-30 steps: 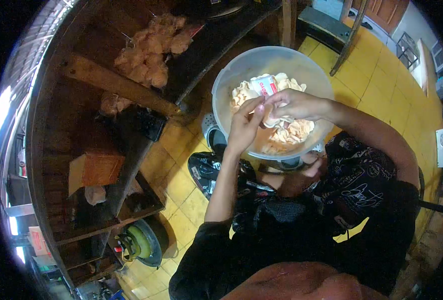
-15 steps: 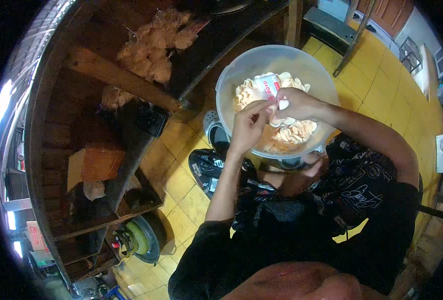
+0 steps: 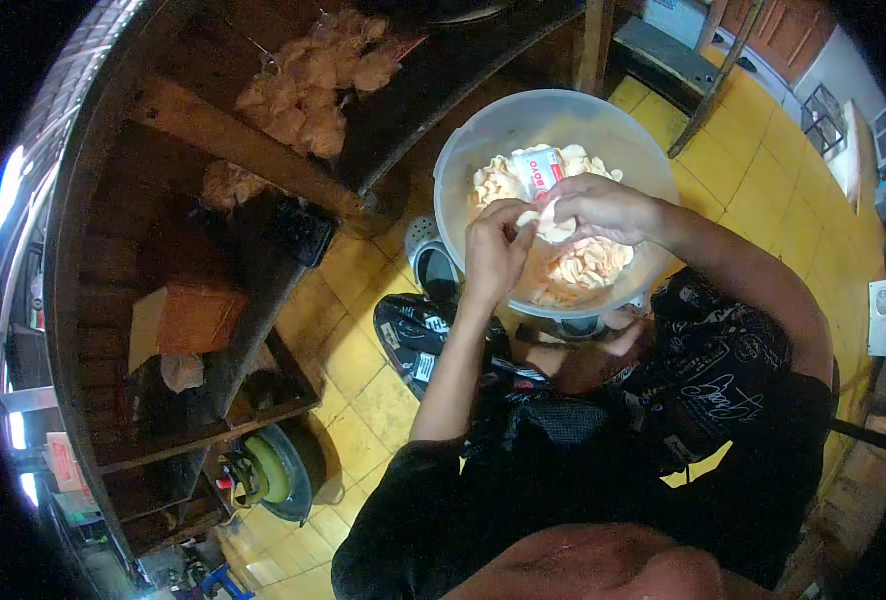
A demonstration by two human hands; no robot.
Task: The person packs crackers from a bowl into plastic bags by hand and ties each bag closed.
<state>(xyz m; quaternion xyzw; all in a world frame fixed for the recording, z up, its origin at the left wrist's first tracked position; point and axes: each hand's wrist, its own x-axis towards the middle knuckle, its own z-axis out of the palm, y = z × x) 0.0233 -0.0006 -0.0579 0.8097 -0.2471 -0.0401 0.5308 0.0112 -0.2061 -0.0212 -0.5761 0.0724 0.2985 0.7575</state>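
A translucent plastic tub (image 3: 458, 140) stands between my legs, with a heap of thin pale slices (image 3: 588, 265) inside. On the heap lies a white and red packet (image 3: 537, 172) marked "BOYO". Over the tub, my left hand (image 3: 496, 245) pinches the edge of a pale slice between thumb and fingers. Facing it, my right hand (image 3: 608, 210) is closed around pale slices (image 3: 560, 228), which stick out toward the left hand. The fingertips of both hands are close together. Whether they share one slice I cannot tell.
A dark wooden shelf unit (image 3: 263, 400) runs along the left, carrying a cardboard box (image 3: 188, 320) and a pile of brownish round pieces (image 3: 313, 85). A green gas cylinder (image 3: 268, 470) stands below. A grey clog (image 3: 433, 265) is beside the tub on the yellow tiled floor (image 3: 363, 350).
My fingertips have drawn slightly apart, and more of the pale slices shows between them. My left hand has tilted a little. The tub and packet stay in place.
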